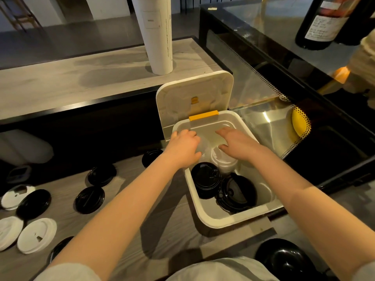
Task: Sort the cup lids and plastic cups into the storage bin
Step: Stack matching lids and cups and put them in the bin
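The left edge crops one white lid (9, 233).

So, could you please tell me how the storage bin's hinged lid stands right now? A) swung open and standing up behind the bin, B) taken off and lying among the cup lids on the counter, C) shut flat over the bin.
A: the white bin lid stands upright behind the storage bin, joined to it at the yellow hinge, so the bin is open on top.

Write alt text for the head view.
Two hands reach into an open white storage bin: left hand grips a clear plastic cup, right hand hovers open over stacked white lids. Black lids lie inside; loose lids dot the counter.
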### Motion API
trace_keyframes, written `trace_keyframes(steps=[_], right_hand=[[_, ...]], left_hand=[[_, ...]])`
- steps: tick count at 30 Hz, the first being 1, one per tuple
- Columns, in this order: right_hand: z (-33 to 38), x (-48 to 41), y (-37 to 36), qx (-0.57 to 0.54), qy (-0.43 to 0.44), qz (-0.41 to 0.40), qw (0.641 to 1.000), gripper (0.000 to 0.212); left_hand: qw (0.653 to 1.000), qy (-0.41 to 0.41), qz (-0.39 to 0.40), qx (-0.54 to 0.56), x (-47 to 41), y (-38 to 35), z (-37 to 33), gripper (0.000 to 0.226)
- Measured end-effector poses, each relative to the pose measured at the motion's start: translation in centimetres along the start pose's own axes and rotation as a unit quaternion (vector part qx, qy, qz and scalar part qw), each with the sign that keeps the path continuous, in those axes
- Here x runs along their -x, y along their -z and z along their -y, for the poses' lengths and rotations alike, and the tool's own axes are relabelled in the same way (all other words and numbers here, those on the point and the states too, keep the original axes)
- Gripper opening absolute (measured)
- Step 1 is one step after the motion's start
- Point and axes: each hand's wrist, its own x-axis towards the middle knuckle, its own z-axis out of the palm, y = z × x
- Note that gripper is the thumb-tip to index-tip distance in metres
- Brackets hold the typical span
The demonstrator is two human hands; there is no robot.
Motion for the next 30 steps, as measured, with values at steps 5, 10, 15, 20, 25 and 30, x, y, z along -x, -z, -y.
trace_keyframes(steps=[5, 10, 15, 20, 25, 30], right_hand=[[3.4, 1.4, 1.0, 0.015, -0.009, -0.069, 0.997, 0.048], [9.8, 4.1, 0.7, 0.038, 0.034, -0.12, 0.991, 0.046], [16.6, 5.7, -2.0, 0.011, 0.11, -0.14, 0.984, 0.041], [22.1, 6.2, -6.6, -0.013, 0.138, -0.113, 0.984, 0.043], [27.0, 6.3, -12.5, -0.013, 0.132, -0.031, 0.991, 0.049], [31.3, 5.8, -17.7, 0.003, 0.106, 0.07, 0.992, 0.059]], left_hand=[[0.996, 0.028, -0.079, 0.019, 3.3, 1.6, 3.0, 0.046], [0.992, 0.066, -0.096, 0.046, 10.2, 2.7, 7.0, 0.051], [0.986, 0.121, -0.08, 0.084, 17.7, 1.8, 11.5, 0.052], [0.977, 0.17, -0.05, 0.12, 23.7, -1.6, 15.3, 0.047], [0.961, 0.231, 0.019, 0.151, 28.5, -7.0, 18.8, 0.046], [0.947, 0.248, 0.1, 0.178, 32.6, -12.4, 20.9, 0.054]])
